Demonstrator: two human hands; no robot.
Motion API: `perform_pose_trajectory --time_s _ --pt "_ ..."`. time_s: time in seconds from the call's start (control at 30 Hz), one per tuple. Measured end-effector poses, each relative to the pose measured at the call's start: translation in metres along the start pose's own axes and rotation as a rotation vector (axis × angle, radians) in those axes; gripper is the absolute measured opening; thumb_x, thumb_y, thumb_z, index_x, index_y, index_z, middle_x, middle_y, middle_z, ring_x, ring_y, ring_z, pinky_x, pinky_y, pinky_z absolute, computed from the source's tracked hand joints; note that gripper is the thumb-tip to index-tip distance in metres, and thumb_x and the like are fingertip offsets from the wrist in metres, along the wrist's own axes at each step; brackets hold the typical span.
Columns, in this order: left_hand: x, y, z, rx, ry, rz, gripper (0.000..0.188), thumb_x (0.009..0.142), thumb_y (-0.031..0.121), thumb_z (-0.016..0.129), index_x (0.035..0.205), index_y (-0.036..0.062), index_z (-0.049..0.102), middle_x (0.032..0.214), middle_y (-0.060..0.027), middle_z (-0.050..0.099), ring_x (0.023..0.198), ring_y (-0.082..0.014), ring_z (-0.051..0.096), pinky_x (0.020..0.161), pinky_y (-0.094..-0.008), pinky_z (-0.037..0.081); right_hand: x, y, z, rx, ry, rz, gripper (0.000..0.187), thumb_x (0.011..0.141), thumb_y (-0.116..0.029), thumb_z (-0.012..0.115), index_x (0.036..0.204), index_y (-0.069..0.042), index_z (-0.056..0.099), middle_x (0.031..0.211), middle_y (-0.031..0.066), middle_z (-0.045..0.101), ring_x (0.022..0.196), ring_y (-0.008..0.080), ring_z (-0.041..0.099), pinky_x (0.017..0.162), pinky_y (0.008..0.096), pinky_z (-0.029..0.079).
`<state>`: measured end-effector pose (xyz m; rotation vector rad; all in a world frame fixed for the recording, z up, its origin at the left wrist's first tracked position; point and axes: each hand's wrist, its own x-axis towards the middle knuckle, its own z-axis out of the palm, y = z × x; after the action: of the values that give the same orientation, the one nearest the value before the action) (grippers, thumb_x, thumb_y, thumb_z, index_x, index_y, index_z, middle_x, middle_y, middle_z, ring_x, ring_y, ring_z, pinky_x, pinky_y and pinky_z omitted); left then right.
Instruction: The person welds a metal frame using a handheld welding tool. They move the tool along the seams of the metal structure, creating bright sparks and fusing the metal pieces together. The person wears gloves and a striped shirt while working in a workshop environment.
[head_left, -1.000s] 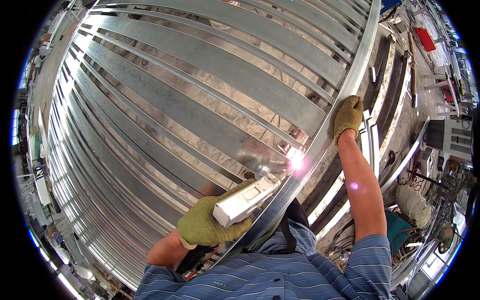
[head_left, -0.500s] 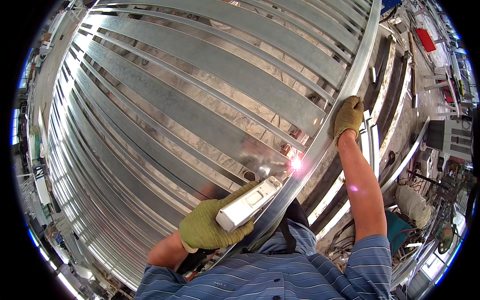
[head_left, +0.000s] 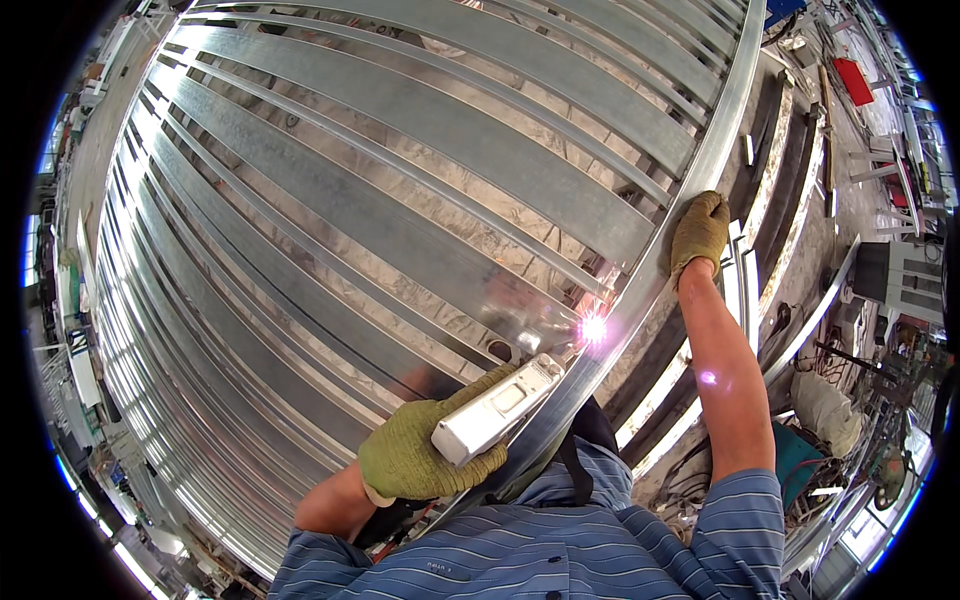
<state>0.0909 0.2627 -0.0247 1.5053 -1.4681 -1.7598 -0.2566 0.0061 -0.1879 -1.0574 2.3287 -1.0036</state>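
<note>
In my gloved left hand (head_left: 425, 450) is a white, box-shaped handheld welding gun (head_left: 495, 410), with the fingers wrapped round it from below and behind. Its tip points to a bright pinkish-white welding spark (head_left: 592, 329). The spark sits where a flat grey metal slat (head_left: 440, 255) meets the long edge rail (head_left: 650, 265) of a large metal frame. Farther along that same rail, my gloved right hand (head_left: 698, 232) rests with its fingers curled over the outer side. Glare hides the exact point of the joint.
Many parallel slats and thin bars fill the frame, with dusty floor showing through the gaps. To the right lie long metal beams (head_left: 768, 190), a red panel (head_left: 852, 81), a grey-white cabinet (head_left: 915, 275) and a pale sack (head_left: 826, 410) near cables.
The spark flares wider, with more rays and a stronger pink glow on the rail. Both hands and the welding gun stay nearly in place.
</note>
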Motion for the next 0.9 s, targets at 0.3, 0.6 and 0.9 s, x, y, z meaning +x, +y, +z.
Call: perform_pose_trajectory --time_s 0.3,0.6,0.9 --pt "-0.001 0.002 0.001 -0.006 0.004 0.005 0.079 0.095 0.03 0.086 0.166 0.0144 0.053 0.107 -0.0158 0.083 0.093 -0.0326 0.082 0.085 -0.0394 0.063 0.002 0.003 0.001 -0.003 0.004 0.003 0.06 0.114 -0.048 0.037 0.133 -0.002 0.07 0.13 0.0282 0.074 0.125 0.0504 0.067 0.11 0.0519 0.05" --pt "-0.004 0.004 0.001 -0.008 -0.035 -0.051 0.08 0.095 0.028 0.085 0.166 0.0131 0.051 0.099 -0.0162 0.083 0.085 -0.0321 0.082 0.079 -0.0397 0.063 0.004 0.005 0.001 -0.021 -0.002 0.022 0.061 0.114 -0.05 0.036 0.135 -0.003 0.07 0.134 0.0281 0.073 0.128 0.0507 0.066 0.111 0.0523 0.049" --pt "-0.006 0.003 0.002 0.013 -0.032 -0.037 0.08 0.096 0.029 0.084 0.166 0.0123 0.051 0.098 -0.0169 0.083 0.085 -0.0316 0.082 0.079 -0.0395 0.063 0.01 0.012 0.004 0.015 -0.042 0.06 0.062 0.114 -0.05 0.036 0.138 -0.002 0.069 0.137 0.0284 0.072 0.131 0.0504 0.065 0.113 0.052 0.049"
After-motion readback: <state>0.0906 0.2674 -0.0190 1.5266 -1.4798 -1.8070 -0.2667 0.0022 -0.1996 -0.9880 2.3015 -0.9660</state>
